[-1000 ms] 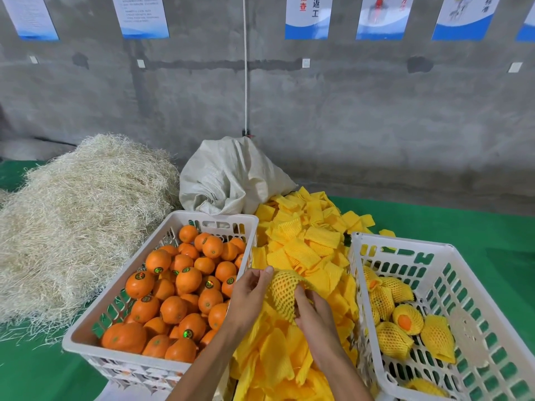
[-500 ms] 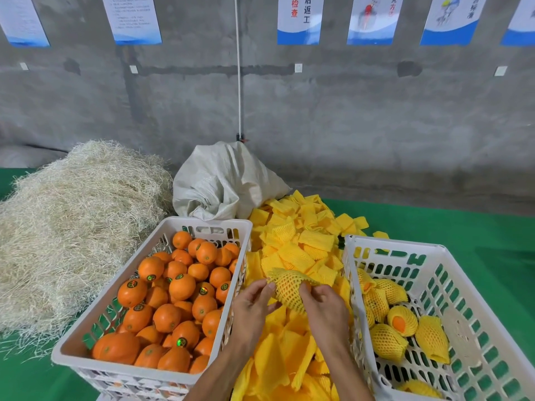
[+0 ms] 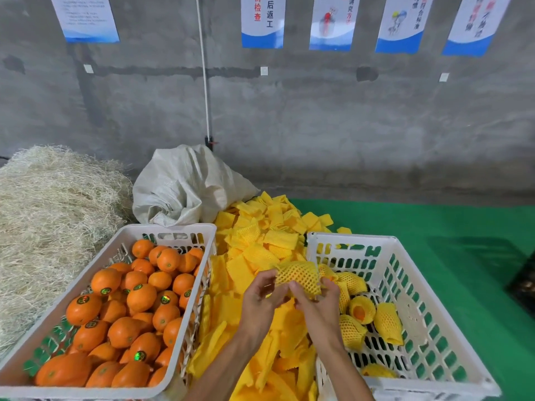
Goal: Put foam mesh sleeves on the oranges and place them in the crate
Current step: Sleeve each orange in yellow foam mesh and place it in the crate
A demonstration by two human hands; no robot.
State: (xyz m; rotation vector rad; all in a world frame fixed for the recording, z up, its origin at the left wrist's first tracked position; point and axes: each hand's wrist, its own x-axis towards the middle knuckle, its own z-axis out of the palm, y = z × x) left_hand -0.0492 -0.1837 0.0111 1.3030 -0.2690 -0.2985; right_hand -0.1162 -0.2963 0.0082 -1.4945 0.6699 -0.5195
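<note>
An orange wrapped in a yellow foam mesh sleeve (image 3: 299, 275) is held above the heap of loose yellow sleeves (image 3: 254, 250). My right hand (image 3: 317, 302) grips it from below and at its right side. My left hand (image 3: 262, 296) pinches the sleeve's left edge with thumb and fingertips. The white crate (image 3: 405, 250) on the right holds several sleeved oranges (image 3: 351, 332). On the left, another white crate (image 3: 173, 227) is full of bare oranges (image 3: 124, 314).
A pile of pale straw (image 3: 49, 227) lies at the far left. A white woven sack (image 3: 185, 192) sits behind the sleeve heap, against the concrete wall. Green matting (image 3: 448, 227) covers the surface to the right.
Both hands have carried the sleeved orange rightward, from over the sleeve heap towards the left rim of the right crate. The mesh now covers more of the fruit.
</note>
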